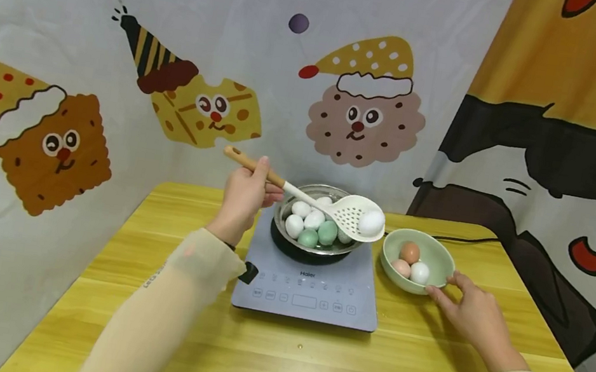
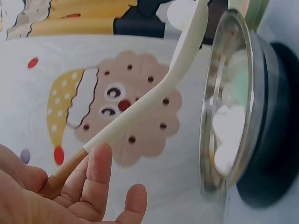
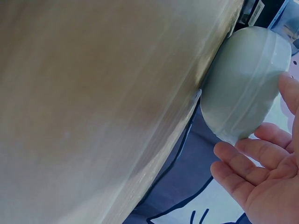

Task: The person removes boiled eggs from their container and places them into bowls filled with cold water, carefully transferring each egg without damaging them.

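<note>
My left hand (image 1: 246,194) grips the wooden handle of a white slotted spoon (image 1: 348,214). One white egg (image 1: 371,222) lies in its perforated head, which is raised over the right rim of a metal pan (image 1: 284,230). White eggs (image 1: 314,219) and green eggs (image 1: 327,233) fill the pan. To the right is a pale green bowl (image 1: 442,259) containing a brown egg (image 1: 410,252), a pinkish egg (image 1: 401,268) and a white egg (image 1: 420,272). My right hand (image 1: 478,316) holds this bowl by its near right side, thumb at the front, fingertips (image 3: 247,144) against the outer wall.
The pan stands on a flat induction cooker (image 1: 306,296) with touch keys along its front. A black cord (image 1: 469,240) runs behind the bowl across the wooden table (image 1: 271,368). Cartoon-printed cloth (image 1: 282,100) hangs close behind the table and along its right side.
</note>
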A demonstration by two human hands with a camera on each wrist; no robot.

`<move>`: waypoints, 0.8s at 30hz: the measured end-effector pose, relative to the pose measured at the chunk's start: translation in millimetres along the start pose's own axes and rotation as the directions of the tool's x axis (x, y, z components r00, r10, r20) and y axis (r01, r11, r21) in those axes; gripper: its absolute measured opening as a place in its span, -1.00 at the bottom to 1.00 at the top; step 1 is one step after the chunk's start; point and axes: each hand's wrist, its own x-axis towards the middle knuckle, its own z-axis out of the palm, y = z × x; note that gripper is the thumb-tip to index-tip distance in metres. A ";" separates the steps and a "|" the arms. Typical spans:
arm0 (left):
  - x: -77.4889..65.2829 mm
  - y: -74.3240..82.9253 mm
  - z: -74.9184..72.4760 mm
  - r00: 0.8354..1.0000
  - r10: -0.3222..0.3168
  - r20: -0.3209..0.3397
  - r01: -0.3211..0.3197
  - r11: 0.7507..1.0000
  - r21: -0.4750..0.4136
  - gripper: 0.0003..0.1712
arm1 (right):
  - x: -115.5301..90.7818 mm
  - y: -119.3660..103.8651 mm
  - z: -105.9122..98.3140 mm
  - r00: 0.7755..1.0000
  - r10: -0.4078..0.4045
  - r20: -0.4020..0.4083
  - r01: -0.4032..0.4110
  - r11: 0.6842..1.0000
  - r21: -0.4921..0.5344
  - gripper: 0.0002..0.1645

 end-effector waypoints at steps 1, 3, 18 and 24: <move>0.1 -0.2 6.9 1.000 -0.005 0.008 0.005 1.000 -0.008 -0.38 | 0.0 0.3 0.3 1.000 -0.001 0.003 0.001 1.000 0.000 -0.17; 0.1 -1.3 19.9 1.000 -0.009 0.019 0.009 1.000 -0.013 -0.38 | 0.1 0.3 0.9 1.000 -0.003 0.005 0.003 1.000 -0.001 -0.16; -6.5 -11.2 94.1 0.985 0.170 0.043 -0.175 0.955 0.241 -0.46 | 1.5 0.9 0.0 1.000 -0.027 -0.014 0.028 1.000 0.006 -0.20; -11.5 -11.8 117.2 0.958 0.279 0.070 -0.286 0.904 0.317 -0.45 | 1.2 2.1 0.4 1.000 -0.023 -0.017 0.023 1.000 0.008 -0.20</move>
